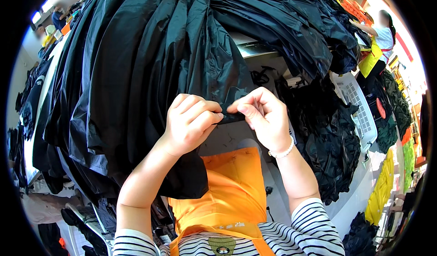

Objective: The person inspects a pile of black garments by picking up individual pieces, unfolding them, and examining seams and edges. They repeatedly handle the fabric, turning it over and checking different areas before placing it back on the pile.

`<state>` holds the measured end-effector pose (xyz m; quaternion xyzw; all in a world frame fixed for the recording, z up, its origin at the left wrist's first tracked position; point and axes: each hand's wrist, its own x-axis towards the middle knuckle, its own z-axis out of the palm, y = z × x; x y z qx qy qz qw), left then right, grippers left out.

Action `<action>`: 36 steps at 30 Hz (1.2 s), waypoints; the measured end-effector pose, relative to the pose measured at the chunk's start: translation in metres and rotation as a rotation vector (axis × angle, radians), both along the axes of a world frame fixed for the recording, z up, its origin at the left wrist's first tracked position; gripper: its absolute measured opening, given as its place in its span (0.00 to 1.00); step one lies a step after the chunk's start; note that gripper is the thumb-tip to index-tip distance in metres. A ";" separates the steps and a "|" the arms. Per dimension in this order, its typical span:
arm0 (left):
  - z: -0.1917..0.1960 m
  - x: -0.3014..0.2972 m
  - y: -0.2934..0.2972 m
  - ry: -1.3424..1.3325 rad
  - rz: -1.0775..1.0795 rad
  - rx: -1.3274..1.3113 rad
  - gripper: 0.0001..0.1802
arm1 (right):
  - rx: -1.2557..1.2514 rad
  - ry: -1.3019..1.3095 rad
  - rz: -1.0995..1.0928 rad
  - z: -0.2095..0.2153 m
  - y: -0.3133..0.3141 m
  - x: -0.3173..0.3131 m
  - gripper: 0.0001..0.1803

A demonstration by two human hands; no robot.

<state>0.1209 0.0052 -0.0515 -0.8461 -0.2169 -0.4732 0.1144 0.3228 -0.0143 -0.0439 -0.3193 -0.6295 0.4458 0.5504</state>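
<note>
A large heap of thin, shiny black fabric (136, 65) hangs in long folds before me and drapes over the front edge of a table. Its lower edge comes down between my two hands. My left hand (191, 122) is closed, with thumb and finger pinching that edge. Just to the right, my right hand (268, 119) has its fingers bent and its index fingertip on the same edge, the thumb close by. What exactly lies between those right fingers is partly hidden. A pale bead bracelet (284, 152) circles my right wrist.
An orange apron (234, 178) covers my front. Crumpled black fabric (323, 142) hangs at my right, beside a white plastic basket (357, 106). Yellow fabric (381, 190) lies farther right. A person (384, 37) stands at the far right handling yellow cloth; others are at the far left.
</note>
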 end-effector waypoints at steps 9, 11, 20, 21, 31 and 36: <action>-0.009 0.000 -0.002 0.069 -0.032 0.026 0.12 | -0.286 0.095 0.182 -0.009 0.001 -0.002 0.05; -0.010 -0.004 -0.001 0.031 -0.014 -0.014 0.12 | -0.382 0.114 0.249 -0.005 -0.004 0.005 0.05; -0.013 -0.009 0.006 -0.195 -0.034 -0.121 0.16 | 0.055 -0.684 -0.318 -0.046 -0.036 0.043 0.11; -0.016 -0.010 0.006 -0.176 -0.024 -0.108 0.16 | 0.032 -0.605 -0.354 -0.032 -0.036 0.042 0.10; -0.007 -0.007 -0.006 -0.060 0.039 0.005 0.13 | 0.312 -0.356 -0.098 -0.007 0.001 -0.013 0.07; -0.009 -0.012 -0.011 -0.182 0.051 0.071 0.14 | 0.002 -0.097 -0.204 -0.009 0.001 -0.004 0.05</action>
